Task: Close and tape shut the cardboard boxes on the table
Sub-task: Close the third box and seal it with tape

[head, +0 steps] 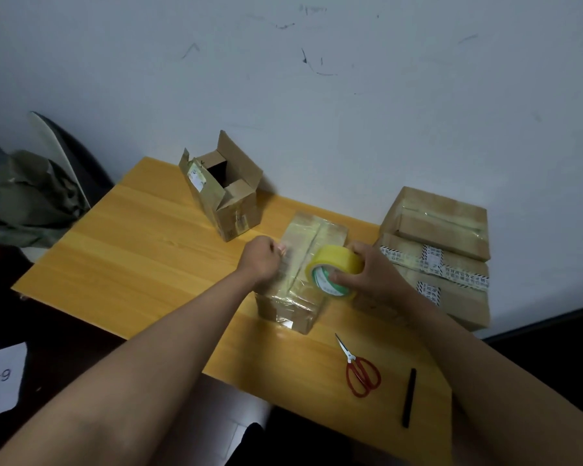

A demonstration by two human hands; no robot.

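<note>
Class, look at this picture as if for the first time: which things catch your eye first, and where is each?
The yellow tape roll stands out, gripped by the right hand over the closed box at the table's middle, while the left hand pinches near the box's top. Behind stands an open box, flaps up; red-handled scissors lie at the near edge.

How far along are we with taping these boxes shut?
Looks done: the stacked boxes at the table's right, closed and taped. In hand: the middle box, flaps down; the right hand holds the tape roll over it, the left hand pinches near its top. Left: the open box behind, flaps up.
</note>
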